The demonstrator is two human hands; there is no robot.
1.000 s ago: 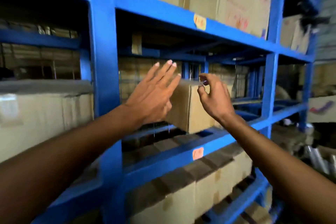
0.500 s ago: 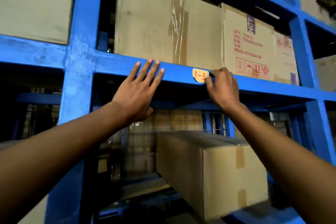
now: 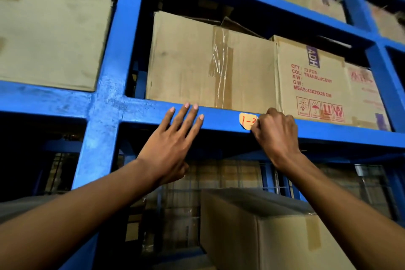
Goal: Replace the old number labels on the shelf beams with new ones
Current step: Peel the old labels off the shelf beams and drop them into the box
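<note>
A small orange label (image 3: 247, 120) with red handwritten digits sticks on the front of a blue shelf beam (image 3: 221, 119). My right hand (image 3: 276, 136) is curled with its fingertips pinching the label's right edge, covering the last digit. My left hand (image 3: 175, 142) lies flat and open against the same beam, fingers spread, a hand's width left of the label. No new label is visible.
A blue upright post (image 3: 109, 85) stands left of my left hand. Cardboard boxes (image 3: 210, 61) sit on the beam right above the label, one printed in red (image 3: 311, 81). Another box (image 3: 263, 232) rests on the level below.
Both hands rose from the lower shelf level to the upper beam. The left settled flat on it; the right closed on the label's right edge, now covering more of it.
</note>
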